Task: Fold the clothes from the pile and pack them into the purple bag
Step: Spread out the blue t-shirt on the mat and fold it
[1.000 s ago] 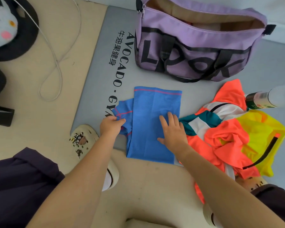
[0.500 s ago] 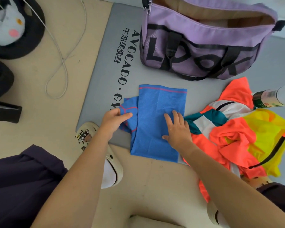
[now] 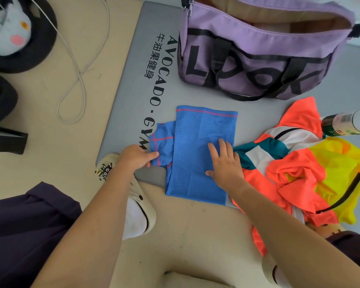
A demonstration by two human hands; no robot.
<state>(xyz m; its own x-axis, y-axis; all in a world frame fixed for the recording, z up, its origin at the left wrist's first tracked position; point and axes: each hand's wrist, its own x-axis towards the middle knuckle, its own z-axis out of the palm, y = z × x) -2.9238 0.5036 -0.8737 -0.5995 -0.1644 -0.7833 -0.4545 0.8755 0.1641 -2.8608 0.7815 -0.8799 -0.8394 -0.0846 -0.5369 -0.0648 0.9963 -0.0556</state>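
Both hands as before — right flat on blue shirt, left pinching sleeve.

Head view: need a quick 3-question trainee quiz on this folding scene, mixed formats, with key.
1. True or false: the purple fabric duffel bag is zipped shut.
2. Multiple choice: the right hand is
A. lying flat on the folded blue mesh shirt
B. inside the bag
C. holding the green-labelled white bottle
3. Fill in: the left hand pinches the shirt's ____, which sticks out past the folded panel.

Key:
1. False: its top gapes open.
2. A
3. Sleeve

The pile of orange, yellow and teal clothes lies unfolded on the grey gym mat, on the shirt's right.
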